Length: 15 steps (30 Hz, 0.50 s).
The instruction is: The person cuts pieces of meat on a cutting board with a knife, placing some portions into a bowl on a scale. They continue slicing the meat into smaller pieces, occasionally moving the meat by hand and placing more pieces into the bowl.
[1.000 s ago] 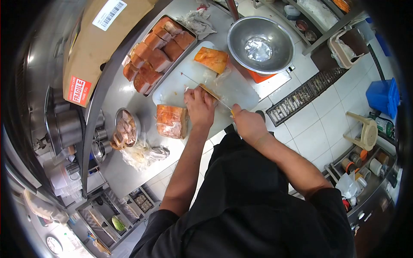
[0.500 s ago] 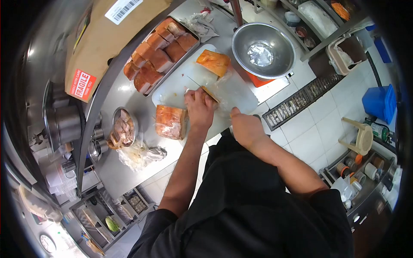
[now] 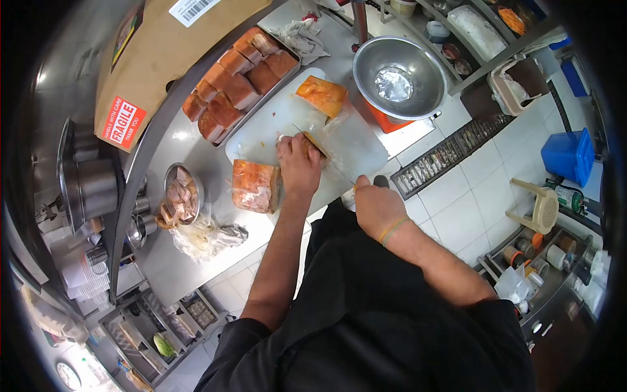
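My right hand (image 3: pixel 379 210) is closed around the dark handle of a knife (image 3: pixel 381 181), whose thin blade runs up and left across the white cutting board (image 3: pixel 366 140). My left hand (image 3: pixel 299 163) presses on a small piece of orange-skinned meat (image 3: pixel 314 144) beside the blade, its fingers bent over it. Left of that hand sits a larger meat block (image 3: pixel 254 187) with a shiny surface. Another orange-skinned block (image 3: pixel 322 96) lies at the board's far end. A metal tray (image 3: pixel 256 108) behind the board holds several brown-skinned meat chunks.
A large steel bowl (image 3: pixel 400 77) stands right of the board on something orange. To the left are a small bowl (image 3: pixel 182 195) of meat pieces and crumpled plastic (image 3: pixel 208 236). A cardboard box (image 3: pixel 157 62) sits on the shelf above; a cloth (image 3: pixel 304 40) lies beyond the tray.
The whole view has shifted slightly. My right hand has turned a little, showing more of the knife handle and a wristband. My left hand stays on the small piece.
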Each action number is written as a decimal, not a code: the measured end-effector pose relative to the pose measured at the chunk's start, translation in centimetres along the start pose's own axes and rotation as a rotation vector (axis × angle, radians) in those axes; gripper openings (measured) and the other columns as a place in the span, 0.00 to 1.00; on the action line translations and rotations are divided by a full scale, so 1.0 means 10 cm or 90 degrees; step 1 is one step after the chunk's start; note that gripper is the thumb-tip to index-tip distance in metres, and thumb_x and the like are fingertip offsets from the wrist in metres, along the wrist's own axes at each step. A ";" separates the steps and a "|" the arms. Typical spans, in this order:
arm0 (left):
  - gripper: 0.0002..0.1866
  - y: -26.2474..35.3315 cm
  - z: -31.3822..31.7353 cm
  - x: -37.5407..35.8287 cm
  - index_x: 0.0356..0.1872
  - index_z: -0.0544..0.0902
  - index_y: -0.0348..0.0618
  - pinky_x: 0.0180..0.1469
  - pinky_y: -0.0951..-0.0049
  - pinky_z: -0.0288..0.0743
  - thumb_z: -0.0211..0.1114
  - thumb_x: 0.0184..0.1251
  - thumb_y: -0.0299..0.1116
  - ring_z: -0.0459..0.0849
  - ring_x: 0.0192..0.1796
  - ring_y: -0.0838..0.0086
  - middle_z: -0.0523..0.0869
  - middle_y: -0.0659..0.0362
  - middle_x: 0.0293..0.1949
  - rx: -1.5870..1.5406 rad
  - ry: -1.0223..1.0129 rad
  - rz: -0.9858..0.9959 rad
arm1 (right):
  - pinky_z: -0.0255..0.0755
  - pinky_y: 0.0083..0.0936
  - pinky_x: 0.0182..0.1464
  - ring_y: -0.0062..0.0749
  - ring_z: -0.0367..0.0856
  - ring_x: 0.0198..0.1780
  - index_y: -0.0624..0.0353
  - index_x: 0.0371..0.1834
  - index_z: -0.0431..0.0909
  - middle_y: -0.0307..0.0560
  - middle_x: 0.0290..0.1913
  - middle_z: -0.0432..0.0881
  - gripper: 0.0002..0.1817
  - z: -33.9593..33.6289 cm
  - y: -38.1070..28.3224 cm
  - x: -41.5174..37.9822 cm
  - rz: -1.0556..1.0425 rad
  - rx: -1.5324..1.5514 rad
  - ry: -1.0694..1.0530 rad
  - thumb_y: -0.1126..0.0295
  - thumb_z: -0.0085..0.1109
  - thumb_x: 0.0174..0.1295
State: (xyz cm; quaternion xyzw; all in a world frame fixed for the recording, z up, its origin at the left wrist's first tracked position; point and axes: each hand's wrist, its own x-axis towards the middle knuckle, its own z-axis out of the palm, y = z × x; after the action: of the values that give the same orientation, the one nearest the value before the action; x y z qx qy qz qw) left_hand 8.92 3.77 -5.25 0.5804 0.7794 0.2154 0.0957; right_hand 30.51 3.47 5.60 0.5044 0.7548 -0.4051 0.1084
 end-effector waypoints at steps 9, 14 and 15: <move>0.24 -0.03 -0.02 0.04 0.68 0.75 0.42 0.74 0.42 0.65 0.63 0.74 0.35 0.70 0.69 0.39 0.72 0.38 0.65 0.002 -0.004 -0.011 | 0.86 0.47 0.53 0.60 0.92 0.50 0.69 0.54 0.76 0.67 0.46 0.91 0.12 0.12 -0.18 0.71 -0.048 -0.023 0.033 0.75 0.54 0.71; 0.23 0.04 -0.05 -0.02 0.67 0.75 0.40 0.74 0.42 0.65 0.63 0.73 0.34 0.70 0.69 0.40 0.73 0.37 0.64 -0.036 -0.016 -0.053 | 0.86 0.47 0.54 0.60 0.92 0.52 0.69 0.55 0.76 0.67 0.47 0.91 0.13 0.05 -0.20 0.55 -0.016 -0.028 0.010 0.73 0.52 0.72; 0.23 0.03 -0.05 -0.01 0.66 0.75 0.40 0.73 0.42 0.65 0.64 0.73 0.34 0.70 0.69 0.40 0.73 0.38 0.63 -0.032 -0.006 -0.032 | 0.85 0.47 0.54 0.60 0.92 0.52 0.69 0.56 0.76 0.67 0.47 0.91 0.13 0.02 -0.21 0.45 0.001 -0.026 -0.004 0.73 0.50 0.73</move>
State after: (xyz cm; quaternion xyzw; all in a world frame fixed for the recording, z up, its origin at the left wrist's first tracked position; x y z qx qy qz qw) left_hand 9.02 3.63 -4.71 0.5593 0.7876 0.2296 0.1189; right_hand 26.58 5.98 3.97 0.5016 0.7620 -0.3912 0.1214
